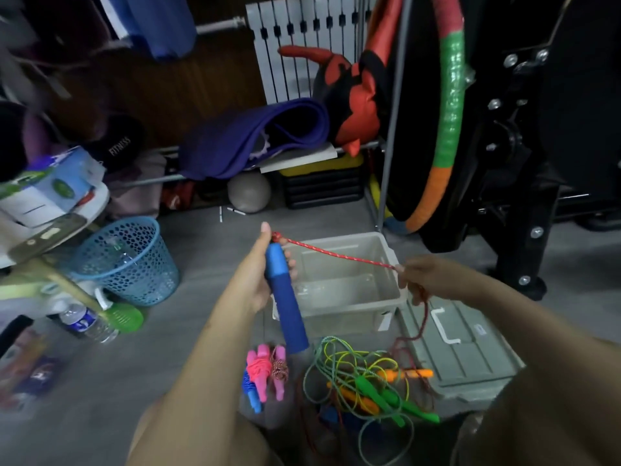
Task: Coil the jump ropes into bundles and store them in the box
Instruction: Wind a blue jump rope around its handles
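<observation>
Floor: grey floor (100, 381) of a cluttered storage room, gear stacked along the far wall.
Loose ropes: nearest the camera, a tangle of green and yellow cord (363, 375) with green and orange handles lies on the floor, uncoiled.
Finished bundles: just left of the tangle, pink-handled coiled ropes (265, 371) lie together on the floor, outside the box.
Lid: grey box lid (463, 348) lies flat on the floor, right of the tangle, beside the box.
Left hand: left hand (258, 274) grips the blue handle (284, 297), fingers curled round its upper part; handle tilted, lower end toward the bundles.
Rope: red patterned rope (336, 255) runs taut from the knot at the handle's top across to the other hand, above the box.
Right hand: right hand (426, 277) pinches the rope; the slack drops from it down toward the tangle.
Box: translucent grey box (386, 250) sits open on the floor beyond the hands; no rope seen inside.
Basket: blue mesh basket (131, 260) stands left of the box, well apart.
Far wall: purple rolled mat (268, 129) on a low rack, white radiator (302, 38) behind it.
</observation>
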